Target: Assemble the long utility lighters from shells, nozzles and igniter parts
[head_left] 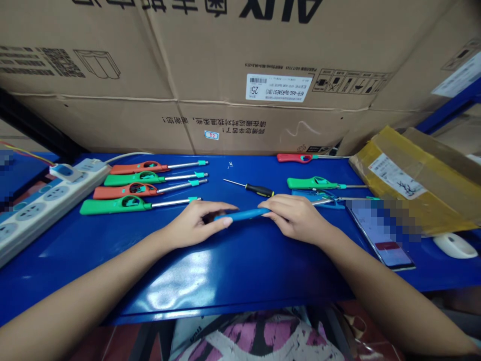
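From the head view, the left hand (195, 220) and right hand (296, 213) both grip a long, slim blue plastic piece (246, 215) over the glossy blue surface (240, 276). A black-and-yellow screwdriver (259, 190) lies at its one o'clock

The bare left forearm (112, 275) and bare right forearm (379, 281) slant inward. The left hand (191, 223) points right, thumb (218, 226) extended below arched fingers (218, 205); the right hand (295, 214) faces it, knuckles (287, 199) up, fingers bunched.

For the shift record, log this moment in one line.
left hand: holding blue handle | right hand: holding same handle | screwdriver: on table
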The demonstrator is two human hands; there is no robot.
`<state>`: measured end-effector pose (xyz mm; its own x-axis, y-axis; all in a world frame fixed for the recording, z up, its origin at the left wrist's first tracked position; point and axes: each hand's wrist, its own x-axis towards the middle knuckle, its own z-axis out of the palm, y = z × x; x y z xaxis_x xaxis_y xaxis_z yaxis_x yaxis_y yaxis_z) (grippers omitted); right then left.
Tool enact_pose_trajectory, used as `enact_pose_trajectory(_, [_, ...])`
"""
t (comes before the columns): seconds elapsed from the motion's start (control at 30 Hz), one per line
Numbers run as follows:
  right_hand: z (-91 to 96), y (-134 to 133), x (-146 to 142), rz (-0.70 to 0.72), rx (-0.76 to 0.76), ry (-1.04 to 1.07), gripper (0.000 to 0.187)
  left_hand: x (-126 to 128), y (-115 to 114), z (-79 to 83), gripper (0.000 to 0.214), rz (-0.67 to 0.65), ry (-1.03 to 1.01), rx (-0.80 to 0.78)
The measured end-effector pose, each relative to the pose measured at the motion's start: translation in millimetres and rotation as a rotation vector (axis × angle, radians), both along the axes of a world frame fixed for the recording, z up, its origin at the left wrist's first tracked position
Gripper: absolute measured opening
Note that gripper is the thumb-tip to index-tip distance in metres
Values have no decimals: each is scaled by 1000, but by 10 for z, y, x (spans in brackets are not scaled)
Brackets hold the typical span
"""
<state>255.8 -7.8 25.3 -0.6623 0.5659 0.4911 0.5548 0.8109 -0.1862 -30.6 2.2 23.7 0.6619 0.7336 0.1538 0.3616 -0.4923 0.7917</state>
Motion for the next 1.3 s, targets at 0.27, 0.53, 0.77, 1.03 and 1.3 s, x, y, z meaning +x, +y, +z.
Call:
enact_pose_trajectory(0.27, [49, -3, -18, 5, -33, -89, 29, 51, 52, 22, 41, 49, -77, -567])
enact_pose_trajectory(0.53, [25, -93, -111, -77, -179, -132, 40, 98, -10, -40, 43, 125, -215, -530])
enact_pose_trajectory(0.77, [-36, -89, -130, -60, -295, -194, 37, 89, -18, -95, 32, 41, -29, -93])
enact_pose_trajectory(1.03, [20, -65, -132, -47, -98, -63, 45, -28, 106, 158, 21, -19, 75, 218])
enact_pose_trajectory(1.3, [74, -118, -155, 52, 66, 80, 19, 316, 706, 241, 29, 115, 109, 387])
